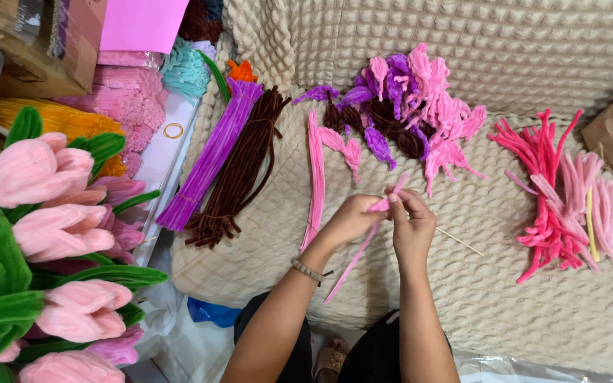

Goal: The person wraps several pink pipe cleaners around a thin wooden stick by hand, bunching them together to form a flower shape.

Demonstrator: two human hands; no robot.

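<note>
Pink stem in our grip above the blanket: left hand pinches it near the top, right hand clenches the tip; purple bundle lies left

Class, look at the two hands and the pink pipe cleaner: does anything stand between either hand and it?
Nothing visible does. The left hand and right hand both already hold the pink pipe cleaner directly, above the beige textured cover.

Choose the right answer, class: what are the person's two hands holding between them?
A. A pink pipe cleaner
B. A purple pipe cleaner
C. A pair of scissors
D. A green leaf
A: the left hand and right hand both grip a pink pipe cleaner that slants down toward the person over the beige textured blanket.
</note>
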